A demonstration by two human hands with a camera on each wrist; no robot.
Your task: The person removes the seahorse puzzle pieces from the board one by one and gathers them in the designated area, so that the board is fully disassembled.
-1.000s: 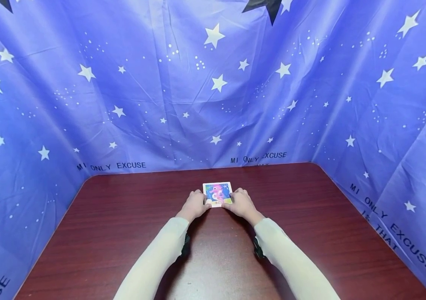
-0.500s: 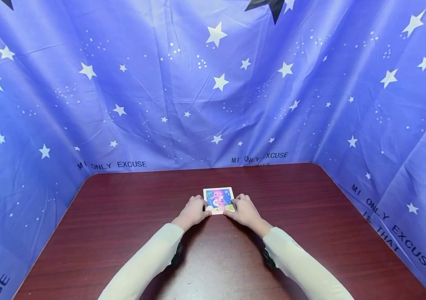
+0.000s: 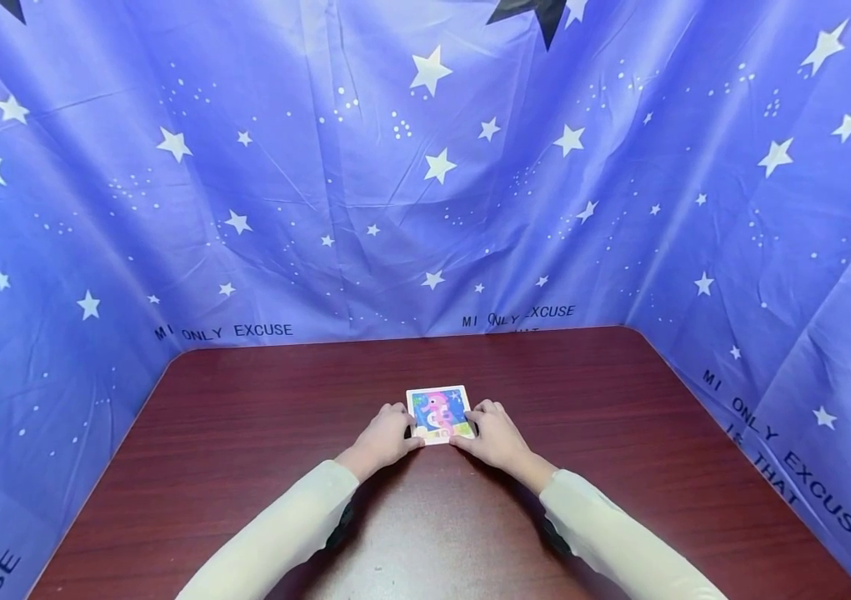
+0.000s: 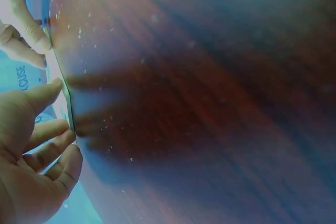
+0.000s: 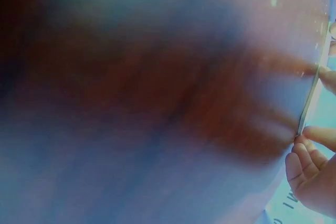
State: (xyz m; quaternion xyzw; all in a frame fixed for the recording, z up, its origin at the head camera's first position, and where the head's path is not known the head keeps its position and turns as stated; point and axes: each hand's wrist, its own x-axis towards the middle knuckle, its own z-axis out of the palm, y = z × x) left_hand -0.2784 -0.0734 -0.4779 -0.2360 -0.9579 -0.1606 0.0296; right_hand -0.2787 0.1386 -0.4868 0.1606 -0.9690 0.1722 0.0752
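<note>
A small square picture board (image 3: 437, 410) with a white border and a pink seahorse on a blue ground lies flat at mid-table in the head view. My left hand (image 3: 383, 437) grips its left side, thumb at the near left corner and fingers along the side. On the opposite side my right hand (image 3: 498, 437) holds it the same way, thumb on the near edge. The left wrist view shows the board's thin edge (image 4: 66, 98) low over the wood, between thumb and fingers. Only a sliver of the board (image 5: 310, 98) appears in the right wrist view.
The dark red wooden table (image 3: 245, 408) has rounded far corners. Purple-blue star-printed cloth (image 3: 365, 183) with black lettering hangs close behind it and along both sides. Pale sleeves (image 3: 267, 533) cover both forearms, with dark wrist gear beneath the cuffs.
Both hands have drawn the seahorse board across the table toward the person, keeping hold of its two sides. The forearms have spread a little wider apart.
</note>
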